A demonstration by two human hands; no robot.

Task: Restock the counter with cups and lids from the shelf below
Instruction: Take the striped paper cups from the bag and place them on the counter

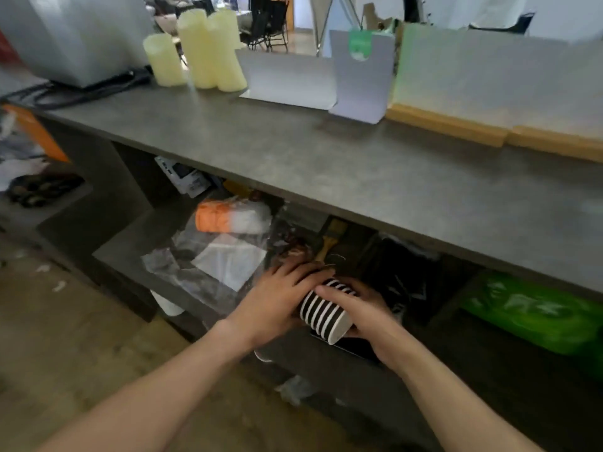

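The striped cups (323,309), a nested black-and-white stack lying on its side with the open mouth toward me, are sitting at the front edge of the lower shelf (137,243), under the counter (326,164). I am closing both hands round the stack: my left hand (280,295) is curling over its far end with the fingers laid across the top, and my right hand (362,308) is cupping the near side, thumb lying over the stripes. Both are wrapping it fairly snugly, though I cannot tell how firm the squeeze is.

To do this lift well, I am thinking of keeping the stack squeezed lengthwise so that no cup slides out of the nest, drawing it straight toward me clear of the loose plastic bags (208,256) and the brush (329,239) just behind, then tipping it upright before setting it on the bare grey top. Lids are not clearly showing here.
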